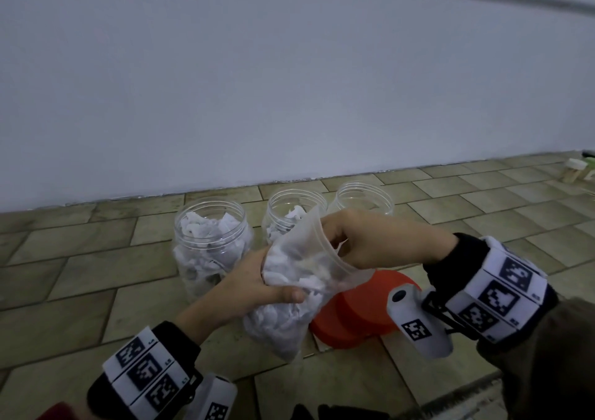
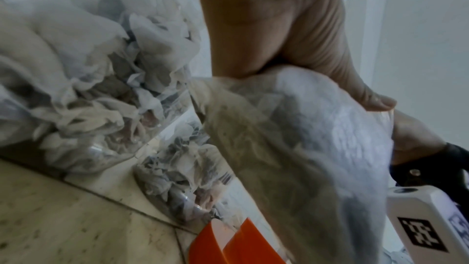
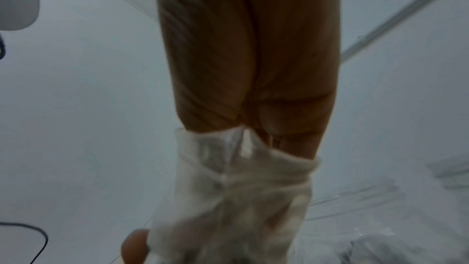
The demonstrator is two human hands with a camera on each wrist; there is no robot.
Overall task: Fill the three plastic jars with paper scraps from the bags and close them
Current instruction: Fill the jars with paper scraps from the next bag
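My left hand (image 1: 254, 283) is wrapped around the middle of the clear plastic bag (image 1: 289, 294), thumb across the near face and fingers curled behind it, squeezing the paper scraps (image 1: 283, 316) packed inside. My right hand (image 1: 370, 242) is up at the bag's open mouth, its fingers curled in and pinching the rim (the right wrist view shows the crumpled plastic (image 3: 236, 188) bunched under my fingers (image 3: 248, 57), though it is blurred). The bag hangs between both hands, tilted, its bottom bulging with white scraps just above the tiled floor (image 1: 80, 291).

Just beyond my hands three clear plastic jars stand upright in a row near the wall (image 1: 257, 81), all uncapped. The left jar (image 1: 212, 242) is stuffed with white scraps almost to its neck. The middle jar (image 1: 289, 213) also holds scraps, partly hidden behind the bag's mouth. Of the right jar (image 1: 365, 197) I see only the threaded rim over my right hand; what is in it I cannot tell. From the left wrist view, the scraps press against the walls of the two nearer jars (image 2: 83, 87).

Orange lids (image 1: 351, 310) lie on the floor just beside the bag, under my right wrist, overlapping one another. Far off to the right, by the wall, a small pale container (image 1: 576, 170) stands on the tiles.
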